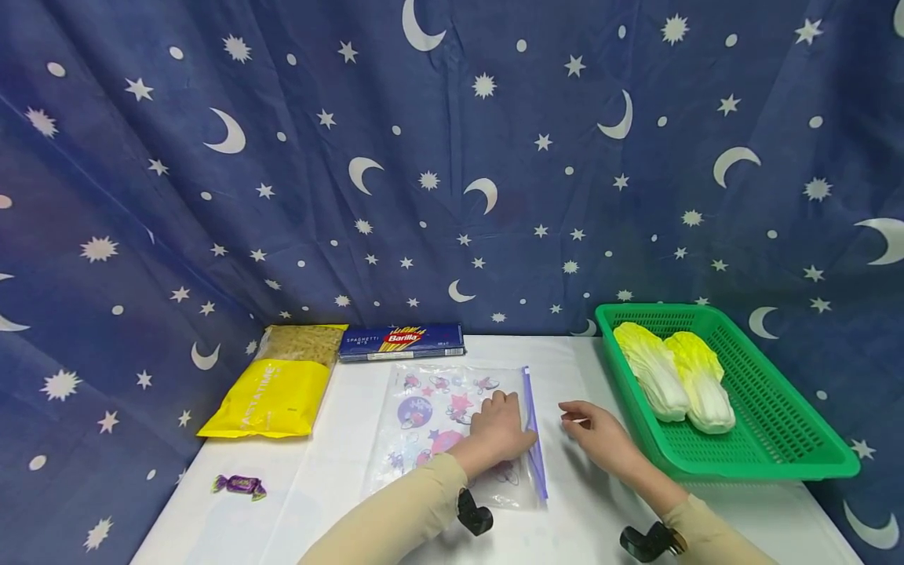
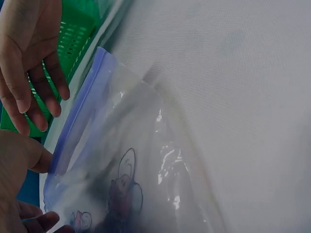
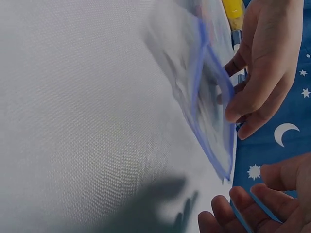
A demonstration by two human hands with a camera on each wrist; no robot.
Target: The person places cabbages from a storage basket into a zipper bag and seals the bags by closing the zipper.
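Observation:
A clear zip-top bag [image 1: 413, 447] printed with pink and purple pictures lies flat on the white table, its purple zip edge [image 1: 534, 447] facing right. My left hand [image 1: 497, 431] reaches over the bag and pinches its upper layer at that edge, thumb on the purple strip. In the right wrist view the mouth of the bag [image 3: 206, 92] gapes between two purple strips. My right hand [image 1: 603, 439] hovers right of the zip edge, fingers loosely bent, holding nothing. Its fingers [image 2: 56, 80] are apart from the bag in the left wrist view.
A green basket [image 1: 777, 471] with two Chinese cabbages [image 1: 678, 380] stands at the right. Behind the bag lies a blue spaghetti box [image 1: 424, 343], with a yellow pasta bag [image 1: 282, 392] to its left. A purple-wrapped candy [image 1: 240, 486] lies at front left. A starry curtain [image 1: 424, 196] hangs behind.

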